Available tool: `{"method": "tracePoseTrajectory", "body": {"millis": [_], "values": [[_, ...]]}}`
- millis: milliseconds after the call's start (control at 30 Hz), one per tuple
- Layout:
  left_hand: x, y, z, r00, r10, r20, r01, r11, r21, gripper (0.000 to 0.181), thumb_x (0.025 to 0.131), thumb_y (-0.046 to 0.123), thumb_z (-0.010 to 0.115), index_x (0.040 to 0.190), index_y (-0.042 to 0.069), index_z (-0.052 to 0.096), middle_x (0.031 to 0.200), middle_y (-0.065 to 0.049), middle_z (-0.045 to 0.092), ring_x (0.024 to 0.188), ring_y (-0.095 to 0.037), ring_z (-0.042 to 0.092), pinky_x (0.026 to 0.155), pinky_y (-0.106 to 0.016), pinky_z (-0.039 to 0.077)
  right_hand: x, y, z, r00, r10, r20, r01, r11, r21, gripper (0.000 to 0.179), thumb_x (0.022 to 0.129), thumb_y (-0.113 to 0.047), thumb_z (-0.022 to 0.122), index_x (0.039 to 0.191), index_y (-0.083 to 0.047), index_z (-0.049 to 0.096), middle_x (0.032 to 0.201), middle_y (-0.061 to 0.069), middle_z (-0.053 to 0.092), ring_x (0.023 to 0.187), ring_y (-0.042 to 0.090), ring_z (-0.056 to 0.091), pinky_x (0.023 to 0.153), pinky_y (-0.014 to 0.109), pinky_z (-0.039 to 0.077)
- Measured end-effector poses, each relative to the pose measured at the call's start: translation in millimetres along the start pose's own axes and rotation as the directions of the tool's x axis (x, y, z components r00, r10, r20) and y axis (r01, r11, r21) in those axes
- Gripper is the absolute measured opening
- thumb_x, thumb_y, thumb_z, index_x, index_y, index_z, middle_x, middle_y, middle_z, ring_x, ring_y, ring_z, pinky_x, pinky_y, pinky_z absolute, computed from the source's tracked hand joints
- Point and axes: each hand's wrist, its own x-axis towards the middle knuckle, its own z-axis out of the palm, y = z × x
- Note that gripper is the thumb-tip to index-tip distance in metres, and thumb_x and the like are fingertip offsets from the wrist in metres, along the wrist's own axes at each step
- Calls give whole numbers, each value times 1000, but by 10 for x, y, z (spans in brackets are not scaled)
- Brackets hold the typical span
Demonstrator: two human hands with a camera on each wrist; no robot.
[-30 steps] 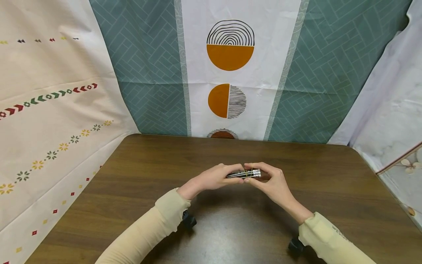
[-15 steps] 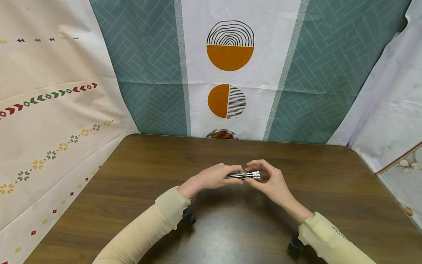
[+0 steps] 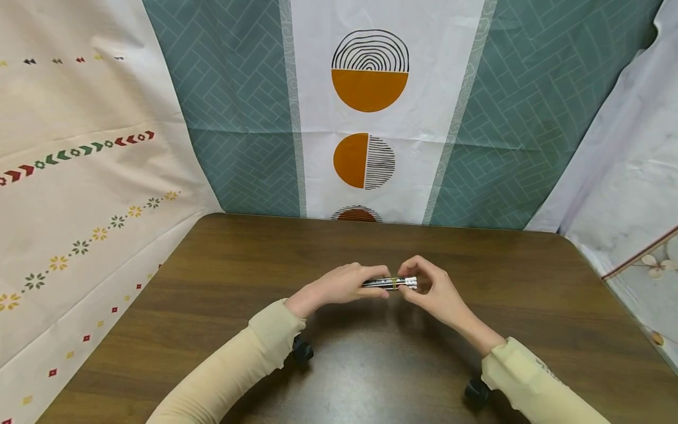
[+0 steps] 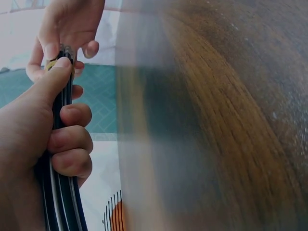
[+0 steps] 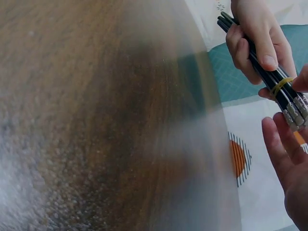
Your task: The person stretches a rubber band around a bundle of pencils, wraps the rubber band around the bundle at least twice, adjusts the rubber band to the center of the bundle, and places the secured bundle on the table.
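A bundle of dark pencils (image 3: 377, 284) with silver ferrules (image 5: 294, 114) is held level above the table. My left hand (image 3: 344, 285) grips it along the shafts, thumb on top and fingers curled underneath, as the left wrist view shows. Near the ferrule end, a yellow rubber band (image 5: 281, 86) circles the pencils. My right hand (image 3: 436, 291) pinches at this band with thumb and forefinger, its other fingers loosely spread below the pencil ends in the right wrist view. Part of the band is hidden by the fingertips.
Under both hands lies a brown wooden table (image 3: 254, 253). A patterned curtain (image 3: 243, 106) hangs along its back edge, with pale cloths at left (image 3: 95, 176) and right (image 3: 625, 176). Black wrist devices show below both sleeves.
The rubber band, stretched between the right fingers a second ago, now sits close around the pencils. The right fingers have drawn slightly away to the right; the left grip stays.
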Motion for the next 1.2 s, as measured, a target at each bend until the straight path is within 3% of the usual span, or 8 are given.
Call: {"method": "tracePoseTrajectory", "body": {"millis": [200, 367, 533, 667, 800, 1067, 1200], "values": [[-15, 10, -14, 1000, 12, 6, -12, 1000, -12, 27, 94, 41, 64, 113, 23, 59, 81, 10, 61, 61, -1, 47, 59, -17, 41, -6, 11, -13, 997, 32, 73, -40, 994, 105, 22, 90, -8, 71, 105, -12, 56, 99, 12, 60, 68, 22, 67, 62, 36, 58], [-19, 12, -29, 999, 34, 27, -32, 997, -66, 28, 92, 36, 67, 115, 21, 60, 82, 8, 62, 57, -1, 48, 57, -17, 43, -15, 28, -25, 992, 61, 110, -78, 984, 158, 24, 90, -9, 72, 106, -11, 55, 102, 15, 58, 75, 34, 69, 65, 39, 59], [-40, -10, -76, 995, 26, 100, -9, 986, -167, 27, 92, 23, 71, 116, 17, 59, 73, 3, 60, 43, -6, 49, 45, -21, 45, -37, 28, -69, 991, 56, 125, -83, 970, 228, 23, 91, -5, 70, 107, -6, 54, 102, 14, 58, 80, 29, 70, 72, 36, 60], [-76, -60, -123, 987, 5, 160, 32, 973, -230, 29, 92, 16, 71, 120, 12, 63, 69, 2, 62, 47, -7, 55, 50, -27, 52, -59, 19, -122, 992, 54, 117, -84, 960, 269, 22, 91, -3, 69, 107, -3, 54, 100, 12, 60, 80, 26, 71, 75, 35, 60], [-130, -105, -160, 975, -12, 220, 81, 949, -305, 35, 95, 15, 67, 129, 14, 63, 65, 1, 64, 48, -10, 59, 52, -38, 56, -81, 9, -152, 991, 52, 125, -85, 957, 278, 22, 91, -3, 69, 107, -2, 54, 99, 9, 61, 80, 21, 72, 76, 36, 60], [-155, -148, -219, 962, 17, 274, 83, 933, -350, 39, 99, 26, 62, 137, 20, 59, 61, 2, 50, 46, -10, 39, 45, -23, 36, -120, -13, -162, 992, -5, 125, -30, 961, 275, 21, 91, -2, 69, 107, -5, 55, 102, 7, 60, 82, 25, 71, 76, 43, 60], [-149, -164, -218, 952, 27, 305, 112, 896, -429, 39, 100, 25, 60, 138, 18, 57, 60, 3, 48, 42, -9, 41, 42, -23, 39, -122, -8, -183, 995, -63, 84, 44, 977, 209, 22, 88, -2, 72, 104, -9, 59, 106, 6, 59, 85, 15, 70, 75, 34, 60]]}}
